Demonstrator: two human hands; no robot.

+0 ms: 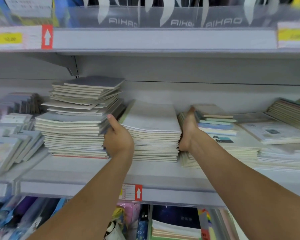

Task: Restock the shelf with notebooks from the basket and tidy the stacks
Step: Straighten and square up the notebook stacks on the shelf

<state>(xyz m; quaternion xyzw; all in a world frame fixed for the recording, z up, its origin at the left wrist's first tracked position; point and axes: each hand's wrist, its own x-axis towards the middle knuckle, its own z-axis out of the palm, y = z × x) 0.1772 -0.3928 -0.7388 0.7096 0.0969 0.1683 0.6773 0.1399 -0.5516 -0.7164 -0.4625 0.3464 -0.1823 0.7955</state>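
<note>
Both hands squeeze the middle pile of notebooks (152,134) at frame centre — left hand (119,137) curled, right hand (187,134) flat. Bump the messy tall pile (80,116) beside it — it could slide off.

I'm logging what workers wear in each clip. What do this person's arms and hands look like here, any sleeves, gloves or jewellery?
Both forearms are bare as far as the frame shows, no sleeves in view. The left hand and right hand wear no gloves. No watch, bracelet or ring shows on the visible parts; most fingers are hidden.
</note>
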